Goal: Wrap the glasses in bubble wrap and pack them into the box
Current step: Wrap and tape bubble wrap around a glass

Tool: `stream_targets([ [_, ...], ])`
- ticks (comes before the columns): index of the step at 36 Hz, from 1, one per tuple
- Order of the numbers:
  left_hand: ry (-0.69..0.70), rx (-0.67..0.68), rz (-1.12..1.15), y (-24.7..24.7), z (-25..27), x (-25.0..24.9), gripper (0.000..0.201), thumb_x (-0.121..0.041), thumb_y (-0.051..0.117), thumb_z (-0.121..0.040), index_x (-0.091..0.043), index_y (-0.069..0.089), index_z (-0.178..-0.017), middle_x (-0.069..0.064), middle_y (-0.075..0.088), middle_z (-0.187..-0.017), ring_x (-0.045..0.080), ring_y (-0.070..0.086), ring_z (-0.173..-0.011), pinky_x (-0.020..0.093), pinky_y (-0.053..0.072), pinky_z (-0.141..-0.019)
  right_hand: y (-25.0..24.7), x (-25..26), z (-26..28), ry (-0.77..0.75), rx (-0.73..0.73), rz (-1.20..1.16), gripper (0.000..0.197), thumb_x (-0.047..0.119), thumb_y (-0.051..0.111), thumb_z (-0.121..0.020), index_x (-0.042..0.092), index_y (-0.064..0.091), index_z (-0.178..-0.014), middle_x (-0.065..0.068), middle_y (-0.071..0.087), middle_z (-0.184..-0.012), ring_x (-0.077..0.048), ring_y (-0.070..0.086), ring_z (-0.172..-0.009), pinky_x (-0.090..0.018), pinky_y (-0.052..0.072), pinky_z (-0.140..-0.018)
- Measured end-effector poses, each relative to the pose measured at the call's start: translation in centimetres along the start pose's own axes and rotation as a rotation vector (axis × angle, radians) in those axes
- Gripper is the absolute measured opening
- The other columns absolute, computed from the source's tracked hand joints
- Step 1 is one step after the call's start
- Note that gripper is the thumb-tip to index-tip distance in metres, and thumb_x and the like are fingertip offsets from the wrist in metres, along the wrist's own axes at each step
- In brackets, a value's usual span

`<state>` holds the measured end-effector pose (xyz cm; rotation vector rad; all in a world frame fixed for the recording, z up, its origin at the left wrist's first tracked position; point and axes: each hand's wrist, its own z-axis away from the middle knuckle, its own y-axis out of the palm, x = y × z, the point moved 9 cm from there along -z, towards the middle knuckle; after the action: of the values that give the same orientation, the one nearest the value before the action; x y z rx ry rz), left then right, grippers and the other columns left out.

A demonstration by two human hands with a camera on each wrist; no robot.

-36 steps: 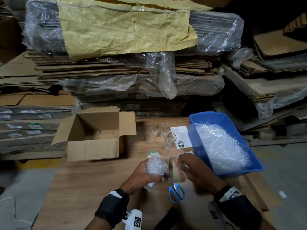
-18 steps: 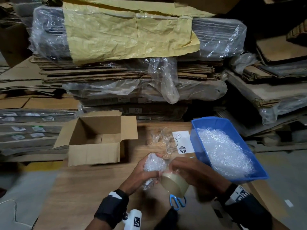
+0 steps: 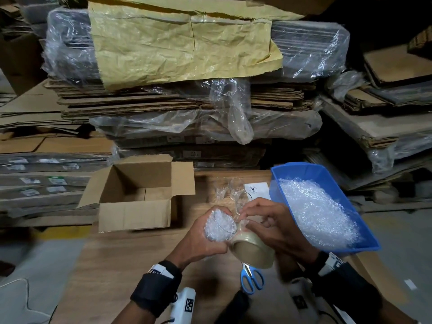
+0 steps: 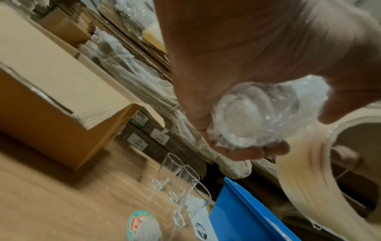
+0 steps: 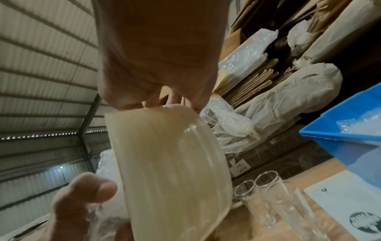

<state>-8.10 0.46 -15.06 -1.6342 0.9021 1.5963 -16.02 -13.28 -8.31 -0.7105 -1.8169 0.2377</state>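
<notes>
Box sits open at 10 o'clock on the table, nothing in it yet. Your left hand keeps its grip clamped on the wrapped glass. Since a second ago the tape roll has come up off the table against the bundle, so you're sealing. Your right hand pinches the tape end. Three bare glasses wait at 12.

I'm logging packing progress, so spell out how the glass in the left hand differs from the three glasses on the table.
The glass in the left hand is covered in bubble wrap; the three glasses on the table are bare and clear. The left hand grips the wrapped one off the table, tilted, beside the tape roll at the right hand; the bare ones stand upright, clustered, untouched. None is in the cardboard box yet.
</notes>
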Motion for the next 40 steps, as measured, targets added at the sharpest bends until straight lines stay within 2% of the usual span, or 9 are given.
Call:
stream_targets([
  [2, 0.03, 0.003, -0.028, -0.2, -0.1, -0.7, 0.058, 0.025, 0.07, -0.069, 0.0, 0.057, -0.12, 0.002, 0.068, -0.101, 0.013, 0.066, -0.091, 0.025, 0.051, -0.078, -0.1, 0.1, -0.4, 0.026, -0.004, -0.011, 0.027, -0.002, 0.081, -0.078, 0.022, 0.082, -0.089, 0.01, 0.067, -0.107, -0.013, 0.068, -0.1, -0.012, 0.049, -0.072],
  [6, 0.041, 0.002, -0.051, -0.6, -0.5, -1.3, 0.058, 0.017, 0.077, -0.072, -0.006, 0.059, -0.123, 0.008, 0.07, -0.112, 0.023, 0.069, -0.104, 0.031, 0.053, -0.088, -0.2, -0.1, -1.0, 0.111, -0.033, -0.099, 0.025, -0.001, 0.078, -0.079, 0.024, 0.081, -0.084, 0.011, 0.064, -0.111, -0.012, 0.069, -0.092, -0.024, 0.055, -0.064],
  [9, 0.007, -0.006, -0.08, -1.2, -0.8, -1.1, 0.057, -0.006, 0.087, -0.075, -0.011, 0.059, -0.125, 0.007, 0.07, -0.113, 0.021, 0.069, -0.098, 0.033, 0.053, -0.08, 0.2, 0.4, -1.6, 0.129, -0.019, -0.103, 0.027, -0.006, 0.075, -0.078, 0.02, 0.081, -0.082, 0.012, 0.067, -0.103, -0.005, 0.067, -0.077, -0.016, 0.049, -0.062],
  [12, -0.022, -0.01, -0.049, -1.7, -0.8, -1.3, 0.056, -0.033, 0.084, -0.081, -0.013, 0.056, -0.125, 0.008, 0.068, -0.106, 0.018, 0.067, -0.081, 0.034, 0.053, -0.061, 0.3, 0.6, -2.0, 0.122, -0.018, -0.038, 0.024, -0.003, 0.076, -0.078, 0.02, 0.082, -0.083, 0.013, 0.069, -0.096, -0.011, 0.069, -0.089, -0.01, 0.046, -0.067],
  [17, 0.004, 0.012, -0.098, -1.6, -0.7, -1.9, 0.047, -0.052, 0.072, -0.083, -0.022, 0.062, -0.118, 0.008, 0.069, -0.108, 0.021, 0.067, -0.09, 0.03, 0.053, -0.068, 1.2, 0.0, -1.9, 0.123, 0.049, -0.027, 0.023, 0.001, 0.077, -0.079, 0.023, 0.082, -0.086, 0.011, 0.072, -0.094, -0.014, 0.07, -0.096, -0.021, 0.053, -0.083],
  [29, -0.014, -0.035, -0.181, -1.0, -0.2, 0.0, 0.054, -0.06, 0.079, -0.077, -0.013, 0.069, -0.102, 0.01, 0.069, -0.096, 0.034, 0.066, -0.086, 0.054, 0.052, -0.077, 3.3, -1.8, -1.5, 0.258, 0.2, 0.011, 0.027, 0.014, 0.084, -0.072, 0.029, 0.083, -0.094, 0.015, 0.074, -0.088, -0.006, 0.068, -0.085, -0.022, 0.055, -0.077],
  [34, -0.064, -0.087, -0.115, -0.8, 0.5, 0.9, 0.037, -0.046, 0.08, -0.082, -0.011, 0.07, -0.087, 0.007, 0.069, -0.079, 0.019, 0.063, -0.071, 0.034, 0.049, -0.066, 4.1, -3.0, -0.7, 0.319, 0.229, -0.067, 0.041, 0.041, 0.091, -0.061, 0.022, 0.079, -0.095, 0.004, 0.074, -0.087, 0.002, 0.065, -0.074, -0.015, 0.052, -0.069],
  [36, -0.087, -0.116, -0.022, -0.6, 0.8, 1.2, 0.028, -0.038, 0.077, -0.083, -0.011, 0.07, -0.085, 0.0, 0.068, -0.076, 0.012, 0.062, -0.071, 0.025, 0.048, -0.067, 3.9, -3.7, -0.3, 0.381, 0.178, -0.059, 0.039, 0.038, 0.097, -0.062, 0.017, 0.076, -0.088, 0.004, 0.07, -0.078, 0.005, 0.06, -0.064, -0.011, 0.048, -0.062],
  [40, -0.148, -0.207, 0.117, -0.6, 1.4, 2.5, 0.032, -0.043, 0.074, -0.079, -0.014, 0.072, -0.091, 0.001, 0.072, -0.084, 0.015, 0.066, -0.078, 0.029, 0.051, -0.073, 4.2, -4.3, 0.2, 0.436, 0.134, -0.105, 0.034, 0.035, 0.095, -0.069, 0.012, 0.071, -0.079, 0.003, 0.064, -0.067, 0.0, 0.054, -0.058, -0.013, 0.044, -0.056],
])
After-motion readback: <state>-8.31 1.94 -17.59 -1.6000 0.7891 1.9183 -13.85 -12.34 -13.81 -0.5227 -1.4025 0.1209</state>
